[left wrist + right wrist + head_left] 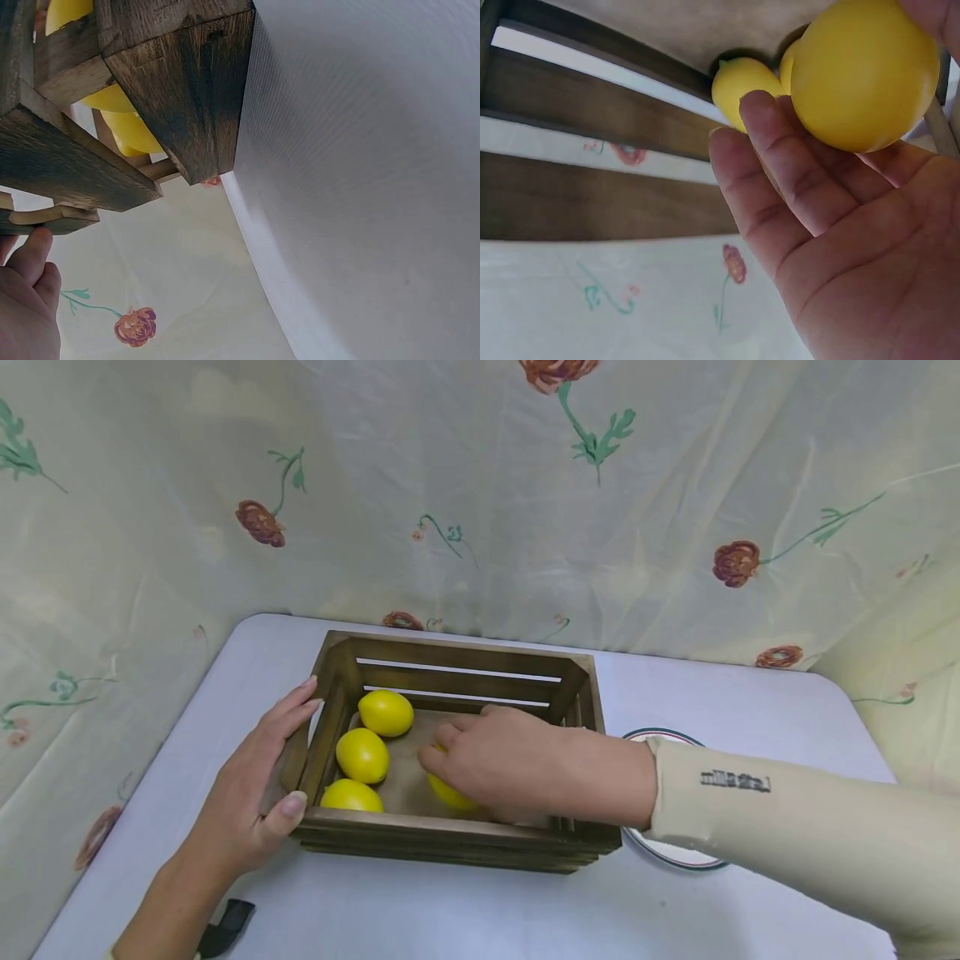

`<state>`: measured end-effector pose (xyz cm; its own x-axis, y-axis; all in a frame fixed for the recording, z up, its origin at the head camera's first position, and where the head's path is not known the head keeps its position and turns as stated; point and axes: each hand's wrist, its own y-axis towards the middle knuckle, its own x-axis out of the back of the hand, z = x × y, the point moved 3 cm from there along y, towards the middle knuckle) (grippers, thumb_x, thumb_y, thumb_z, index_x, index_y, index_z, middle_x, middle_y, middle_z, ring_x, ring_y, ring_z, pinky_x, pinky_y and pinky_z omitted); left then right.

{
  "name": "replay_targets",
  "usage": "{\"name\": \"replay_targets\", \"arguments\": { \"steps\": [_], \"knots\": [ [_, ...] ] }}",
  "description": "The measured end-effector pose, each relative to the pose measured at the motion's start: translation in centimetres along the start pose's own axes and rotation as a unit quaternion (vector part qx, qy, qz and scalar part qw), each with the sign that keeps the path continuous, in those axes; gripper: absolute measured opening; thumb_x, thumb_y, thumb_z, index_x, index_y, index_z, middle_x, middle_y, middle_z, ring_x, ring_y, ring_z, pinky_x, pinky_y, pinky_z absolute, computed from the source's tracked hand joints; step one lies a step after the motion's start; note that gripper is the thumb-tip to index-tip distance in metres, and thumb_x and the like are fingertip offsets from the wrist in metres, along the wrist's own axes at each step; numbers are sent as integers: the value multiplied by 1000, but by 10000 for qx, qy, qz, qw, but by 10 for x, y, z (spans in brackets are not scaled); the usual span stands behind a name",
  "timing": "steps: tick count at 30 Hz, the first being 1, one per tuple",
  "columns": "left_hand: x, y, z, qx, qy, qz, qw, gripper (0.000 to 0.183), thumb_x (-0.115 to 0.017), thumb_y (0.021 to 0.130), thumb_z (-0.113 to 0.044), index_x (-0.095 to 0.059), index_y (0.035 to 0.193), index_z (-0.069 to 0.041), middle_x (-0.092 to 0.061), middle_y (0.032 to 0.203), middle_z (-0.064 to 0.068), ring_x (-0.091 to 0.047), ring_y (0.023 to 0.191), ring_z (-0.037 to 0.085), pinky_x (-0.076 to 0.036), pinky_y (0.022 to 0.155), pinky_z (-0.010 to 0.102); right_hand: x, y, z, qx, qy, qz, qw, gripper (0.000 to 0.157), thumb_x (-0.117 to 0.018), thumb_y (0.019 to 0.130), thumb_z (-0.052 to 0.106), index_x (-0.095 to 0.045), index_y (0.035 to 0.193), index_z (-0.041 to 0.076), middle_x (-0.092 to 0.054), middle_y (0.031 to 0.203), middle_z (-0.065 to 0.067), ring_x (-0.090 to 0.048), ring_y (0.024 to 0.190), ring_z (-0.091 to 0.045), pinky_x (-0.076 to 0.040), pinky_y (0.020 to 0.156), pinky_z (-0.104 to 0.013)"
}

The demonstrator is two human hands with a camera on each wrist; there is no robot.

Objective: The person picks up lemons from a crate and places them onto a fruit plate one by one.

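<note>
A dark brown slatted wooden crate stands on the table with several yellow lemons in it. Three lemons, among them the middle one, lie along its left end. My right hand reaches into the crate and holds another lemon between thumb and fingers, as the right wrist view shows close up. In the head view that hand partly covers this lemon. With fairly straight fingers, my left hand rests against the crate's left end, thumb by the near corner. The left wrist view shows its fingertips touching the top slat.
A round white plate with a dark rim lies right of the crate, partly hidden by my right forearm. White cloth covers the table. A flowered curtain hangs behind and at both sides. A black strap is by my left wrist.
</note>
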<state>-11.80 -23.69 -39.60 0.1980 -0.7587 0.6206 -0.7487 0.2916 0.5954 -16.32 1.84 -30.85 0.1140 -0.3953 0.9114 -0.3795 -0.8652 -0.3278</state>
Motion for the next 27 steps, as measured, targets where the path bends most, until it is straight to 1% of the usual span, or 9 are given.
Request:
{"name": "replay_targets", "arguments": {
  "steps": [3,6,11,14,17,21,24,27],
  "knots": [
    [0,0,0,9,-3,10,10000,77,-42,103,-57,-39,158,-4,-34,168,12,-34,153,28,-20,124,31,4,-9,-5,-98,135,26,9999,51,-79,89,23,-60,136,14,-67,119,-3,-65,105,-21,-58,80,-34],
    [0,-1,0,55,9,28,10000,76,-42,102,-56,-39,159,-5,-33,169,11,-33,153,28,-20,125,31,9,-19,-8,-145,251,-119,9995,62,-83,85,27,-57,139,14,-66,120,-2,-65,101,-20,-57,81,-35],
    [0,-1,-1,63,-6,31,10000,76,-42,102,-57,-39,159,-6,-33,168,11,-33,153,28,-20,124,31,15,-36,-11,-106,348,-623,9974,67,-84,83,27,-55,141,12,-64,123,-3,-66,99,-21,-56,77,-34],
    [0,0,-1,35,-29,48,10000,78,-41,103,-58,-39,159,-5,-33,168,12,-33,153,28,-20,124,31,19,-47,-12,-100,320,-1037,9940,64,-83,83,25,-56,139,12,-65,121,-3,-65,96,-22,-55,75,-35],
    [0,-1,-1,63,-36,69,9999,78,-41,103,-59,-38,159,-5,-32,169,11,-33,153,28,-19,125,31,25,-57,-12,-176,343,-1349,9901,64,-84,82,27,-56,137,12,-65,121,-3,-65,99,-24,-57,79,-38],
    [0,-2,-1,137,-8,68,9999,78,-42,103,-58,-38,159,-6,-31,169,10,-32,154,27,-18,125,31,32,-70,-13,-311,412,-1559,9864,68,-85,81,28,-55,140,13,-64,125,-4,-65,107,-26,-57,88,-41],
    [0,-3,-1,151,4,63,9999,78,-42,103,-58,-39,159,-6,-31,169,10,-32,154,26,-19,125,30,31,-80,-14,-400,475,-1734,9829,71,-86,80,27,-55,142,13,-64,130,-4,-65,111,-27,-56,91,-42],
    [0,-3,-1,146,-2,54,9999,78,-42,103,-59,-39,159,-5,-31,169,11,-32,154,27,-19,125,30,28,-87,-16,-484,623,-1973,9772,74,-89,77,26,-56,141,12,-63,134,-5,-64,115,-28,-56,92,-43]
  ]
}}
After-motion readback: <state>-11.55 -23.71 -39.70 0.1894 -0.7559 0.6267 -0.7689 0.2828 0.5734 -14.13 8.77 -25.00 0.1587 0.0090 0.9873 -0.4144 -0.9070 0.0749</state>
